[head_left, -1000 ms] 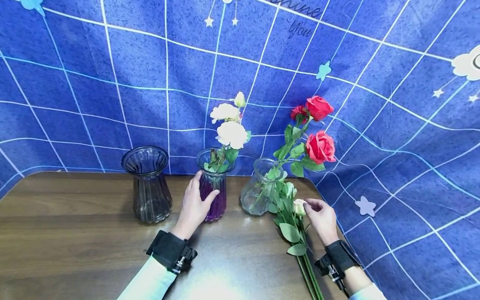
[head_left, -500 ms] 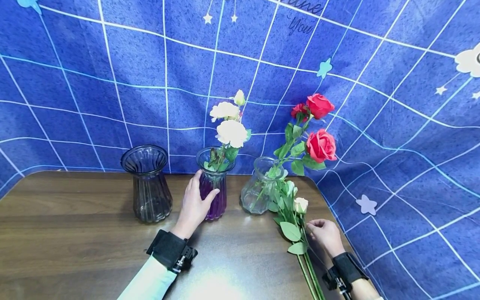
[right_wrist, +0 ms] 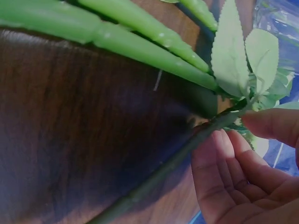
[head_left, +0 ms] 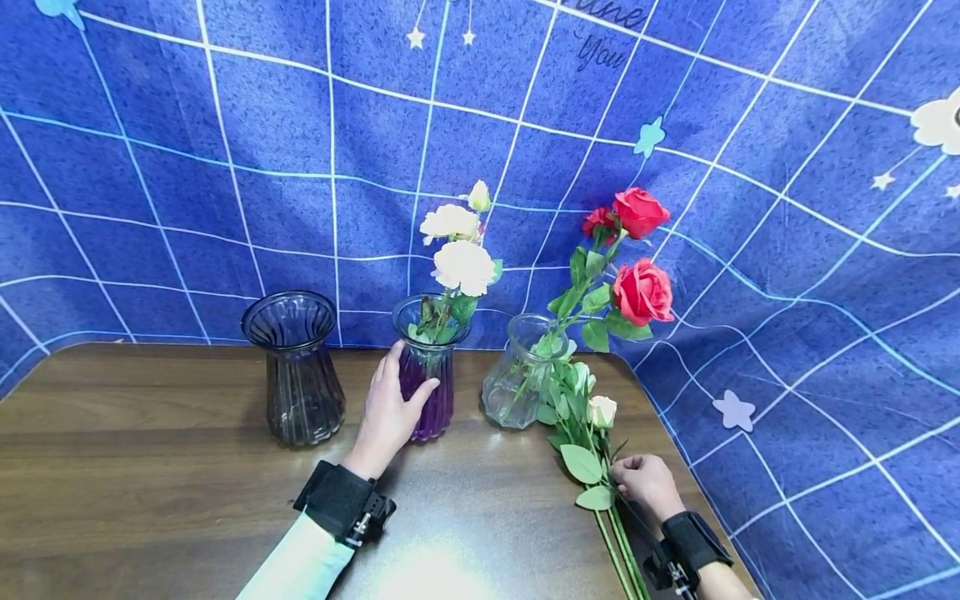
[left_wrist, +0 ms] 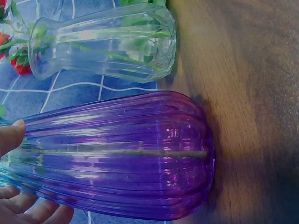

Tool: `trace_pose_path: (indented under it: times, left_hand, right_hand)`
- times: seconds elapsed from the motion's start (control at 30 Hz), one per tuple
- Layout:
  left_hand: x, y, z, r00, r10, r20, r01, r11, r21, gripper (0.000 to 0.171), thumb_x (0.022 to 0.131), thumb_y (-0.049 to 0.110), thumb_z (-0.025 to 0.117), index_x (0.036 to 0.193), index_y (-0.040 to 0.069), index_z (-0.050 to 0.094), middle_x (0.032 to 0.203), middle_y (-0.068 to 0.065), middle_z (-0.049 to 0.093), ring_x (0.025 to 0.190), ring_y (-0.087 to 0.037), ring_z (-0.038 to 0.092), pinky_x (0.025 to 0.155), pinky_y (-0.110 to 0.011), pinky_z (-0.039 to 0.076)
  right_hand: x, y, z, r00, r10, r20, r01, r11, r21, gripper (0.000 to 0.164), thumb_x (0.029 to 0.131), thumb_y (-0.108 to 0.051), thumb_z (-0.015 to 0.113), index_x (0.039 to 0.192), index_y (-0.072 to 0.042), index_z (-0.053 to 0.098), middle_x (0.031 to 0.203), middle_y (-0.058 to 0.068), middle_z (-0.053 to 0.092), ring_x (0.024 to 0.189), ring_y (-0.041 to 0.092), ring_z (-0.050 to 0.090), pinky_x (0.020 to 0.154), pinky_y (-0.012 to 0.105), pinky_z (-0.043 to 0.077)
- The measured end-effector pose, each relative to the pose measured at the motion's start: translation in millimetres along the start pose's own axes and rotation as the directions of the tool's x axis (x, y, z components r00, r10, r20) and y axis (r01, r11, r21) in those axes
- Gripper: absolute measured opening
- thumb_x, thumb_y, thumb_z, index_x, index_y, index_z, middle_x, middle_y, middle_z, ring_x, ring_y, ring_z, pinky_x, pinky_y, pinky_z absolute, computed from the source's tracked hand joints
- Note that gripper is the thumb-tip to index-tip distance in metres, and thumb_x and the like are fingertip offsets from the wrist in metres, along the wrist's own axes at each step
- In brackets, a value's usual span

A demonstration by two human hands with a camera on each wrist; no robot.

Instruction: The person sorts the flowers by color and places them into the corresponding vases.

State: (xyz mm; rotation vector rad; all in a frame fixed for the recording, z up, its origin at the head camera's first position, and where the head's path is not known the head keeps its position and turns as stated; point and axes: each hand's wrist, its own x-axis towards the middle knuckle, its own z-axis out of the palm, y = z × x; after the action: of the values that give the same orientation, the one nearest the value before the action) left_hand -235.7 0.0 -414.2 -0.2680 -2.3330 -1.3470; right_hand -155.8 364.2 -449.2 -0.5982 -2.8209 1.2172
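Note:
My left hand [head_left: 390, 400] holds the purple glass vase [head_left: 435, 404], with the thumb on one side and the fingers on the other. White flowers [head_left: 463, 267] stand in that vase, and one stem shows through the glass in the left wrist view. At the right, my right hand [head_left: 648, 485] pinches a thin dark green flower stem [right_wrist: 163, 170] between thumb and fingers, beside a bundle of white roses [head_left: 602, 412] lying on the table. Which bloom tops the pinched stem cannot be made out. Thicker light green stems [right_wrist: 135, 49] lie next to it.
A clear glass vase [head_left: 504, 400] with red roses [head_left: 642, 292] leaning right stands between the purple vase and the bundle. Farther left is a dark grey glass vase [head_left: 302, 392] without flowers. A blue patterned cloth [head_left: 285, 158] hangs behind the wooden table [head_left: 150, 467].
My right hand has left the white rose bloom, moved down toward the person, and now pinches a stem. The left hand has stayed on the purple vase.

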Motion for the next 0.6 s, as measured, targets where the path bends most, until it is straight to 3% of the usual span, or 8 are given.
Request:
trace_pose_path:
  times: [0.3,0.6]
  left_hand:
    - [0.7,-3.4,2.0,1.0,0.023,-0.02,-0.023,1.0,0.007,0.074,0.082,0.024,0.071,0.14,-0.004,0.033,0.134,-0.028,0.045,0.126,-0.04,0.043,0.105,-0.05,0.034]
    - [1.5,-3.7,3.1,1.0,0.019,-0.022,-0.019,1.0,-0.001,0.075,0.083,0.025,0.071,0.14,-0.004,0.033,0.134,-0.027,0.045,0.125,-0.04,0.043,0.105,-0.05,0.035]
  right_hand:
    - [1.7,0.4,3.8,1.0,-0.017,-0.001,0.017,0.999,-0.042,0.018,0.081,-0.009,0.058,0.083,0.007,0.065,0.055,-0.002,0.056,0.051,0.009,0.054,0.051,0.023,0.045]
    - [0.2,-2.9,4.0,0.999,-0.029,-0.015,0.029,0.998,-0.049,0.017,0.081,-0.008,0.058,0.081,0.008,0.065,0.056,-0.001,0.057,0.051,0.008,0.053,0.05,0.023,0.045]
